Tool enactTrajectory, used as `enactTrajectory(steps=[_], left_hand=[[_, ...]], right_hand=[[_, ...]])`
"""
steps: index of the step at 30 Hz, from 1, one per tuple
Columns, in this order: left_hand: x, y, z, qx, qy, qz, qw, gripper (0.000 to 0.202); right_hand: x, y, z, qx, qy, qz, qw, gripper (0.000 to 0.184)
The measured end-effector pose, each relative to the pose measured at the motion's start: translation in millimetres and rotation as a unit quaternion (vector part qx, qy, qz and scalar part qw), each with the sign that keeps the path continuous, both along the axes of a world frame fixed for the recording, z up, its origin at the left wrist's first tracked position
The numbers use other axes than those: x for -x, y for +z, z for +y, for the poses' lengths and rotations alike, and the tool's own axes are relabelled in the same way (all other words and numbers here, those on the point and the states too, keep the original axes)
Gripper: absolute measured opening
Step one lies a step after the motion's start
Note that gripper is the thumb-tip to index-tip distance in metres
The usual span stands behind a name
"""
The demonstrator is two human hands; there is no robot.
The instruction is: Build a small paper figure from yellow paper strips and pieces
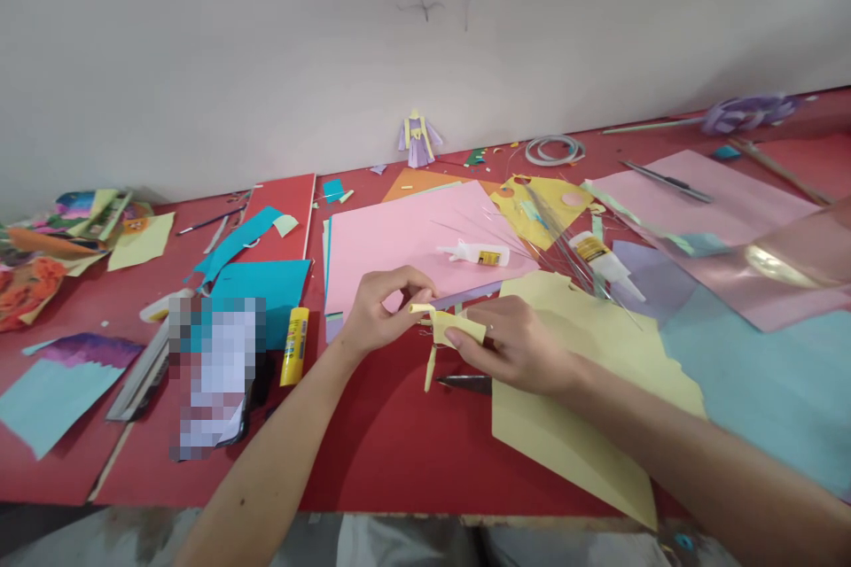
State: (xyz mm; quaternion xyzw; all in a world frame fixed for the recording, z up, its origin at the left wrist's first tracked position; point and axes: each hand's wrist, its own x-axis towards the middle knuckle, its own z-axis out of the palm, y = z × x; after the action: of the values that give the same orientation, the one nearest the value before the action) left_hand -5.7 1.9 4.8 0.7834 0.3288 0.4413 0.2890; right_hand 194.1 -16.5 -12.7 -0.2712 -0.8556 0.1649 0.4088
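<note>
My left hand (386, 308) pinches one end of a small pale yellow paper figure with rolled limbs; a short rolled paper tube (421, 308) shows at its fingertips. The thumb of my right hand (515, 341) presses on a flat pale yellow paper piece (460, 329) of the same figure. Below it hangs another thin paper roll (430, 368), and thin wire seems to stick out near the join. Beneath my right hand lies a dark pointed blade (465, 383), partly hidden. A large pale yellow sheet (585, 443) lies under my right forearm.
A yellow glue stick (294, 345), phone (216, 381) and utility knife (150, 359) lie left. Glue bottles (482, 255), wires (565, 239) and pink sheets (399, 230) lie beyond my hands. A purple-and-yellow paper doll (418, 140) stands against the wall. The red table's front edge (399, 514) is close.
</note>
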Motion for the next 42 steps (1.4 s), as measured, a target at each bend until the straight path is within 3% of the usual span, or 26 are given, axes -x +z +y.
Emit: enactTrajectory(steps=[17, 42], left_hand=[[1.8, 0.4, -0.1, 0.002, -0.009, 0.01, 1.0, 0.015], [0.8, 0.1, -0.5, 0.005, -0.001, 0.003, 1.0, 0.014]], right_hand=[[-0.5, -1.0, 1.0, 0.006, 0.007, -0.052, 0.999, 0.026], [0.7, -3.9, 0.9, 0.004, -0.002, -0.035, 0.999, 0.033]])
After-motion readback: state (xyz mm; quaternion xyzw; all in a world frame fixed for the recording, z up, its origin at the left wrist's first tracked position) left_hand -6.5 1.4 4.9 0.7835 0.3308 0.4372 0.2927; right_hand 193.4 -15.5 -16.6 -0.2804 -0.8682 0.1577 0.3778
